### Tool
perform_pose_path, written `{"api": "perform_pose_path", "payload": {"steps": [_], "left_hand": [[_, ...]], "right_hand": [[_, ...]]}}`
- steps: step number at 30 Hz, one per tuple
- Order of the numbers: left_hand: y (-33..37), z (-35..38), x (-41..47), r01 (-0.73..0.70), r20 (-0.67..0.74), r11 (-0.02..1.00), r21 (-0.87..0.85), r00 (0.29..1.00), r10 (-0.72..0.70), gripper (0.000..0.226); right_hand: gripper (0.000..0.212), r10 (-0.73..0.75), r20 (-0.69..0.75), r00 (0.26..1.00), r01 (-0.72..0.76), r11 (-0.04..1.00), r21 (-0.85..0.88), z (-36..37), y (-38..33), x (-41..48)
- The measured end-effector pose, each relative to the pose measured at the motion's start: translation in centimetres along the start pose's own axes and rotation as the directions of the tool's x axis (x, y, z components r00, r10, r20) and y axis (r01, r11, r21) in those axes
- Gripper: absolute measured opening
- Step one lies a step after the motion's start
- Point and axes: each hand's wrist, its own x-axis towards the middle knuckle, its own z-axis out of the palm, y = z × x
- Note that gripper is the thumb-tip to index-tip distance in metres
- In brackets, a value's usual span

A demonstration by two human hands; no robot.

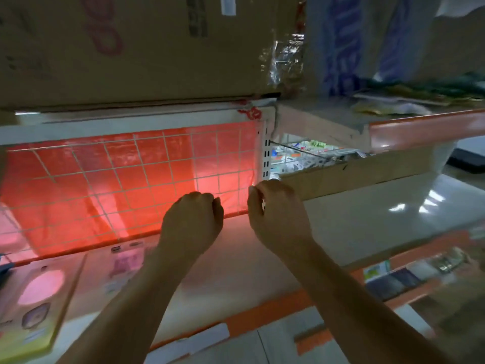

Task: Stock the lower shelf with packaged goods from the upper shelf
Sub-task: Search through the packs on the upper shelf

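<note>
Packaged goods point(39, 298), flat card-backed packs in pale yellow and pink, lay at the left end of the white lower shelf point(236, 258), well apart from both hands. From my remote seat the largest worry was the big brown cardboard carton point(131, 48) sitting on the orange-edged upper shelf point(420, 127) directly above the arms: I judged that pulling stock out from under or beside it could tip it forward onto them. Next, the white wire grid point(131, 166) over the red backing sheet point(78, 179) stood just beyond the knuckles, and I thought a finger or a pack corner could snag in its squares. Smaller again, the packs lay near the shelf's front lip, so a sweeping forearm might have knocked them off. The left hand point(193, 219) and right hand point(278, 214) were close together at the back of the shelf, fingers curled away from me. A small glint showed by the right thumb, but I could not tell whether either hand gripped anything. My count ran: one carton, one grid panel, two packs I could make out clearly, two hands.
</note>
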Motion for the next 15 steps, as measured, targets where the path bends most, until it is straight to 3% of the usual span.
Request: {"api": "perform_pose_path", "payload": {"steps": [5, 11, 15], "left_hand": [[6.8, -2.1, 0.6, -0.067, -0.119, 0.996, -0.063, 0.991, 0.059, 0.032], [12.7, -5.9, 2.7, -0.112, -0.294, 0.987, -0.113, 0.953, 0.074, 0.041], [16.2, -8.7, 4.8, -0.164, -0.375, 0.981, -0.104, 0.92, 0.114, 0.04]], "right_hand": [[0.037, -0.139, -0.04, 0.989, 0.142, 0.988, 0.059, -7.0, 2.0, 1.2], [0.03, -0.294, -0.224, 0.929, 0.322, 0.942, 0.097, -15.2, 2.7, 1.9], [0.022, -0.259, -0.35, 0.9, 0.296, 0.953, 0.058, -19.4, 6.0, 3.7]]}}
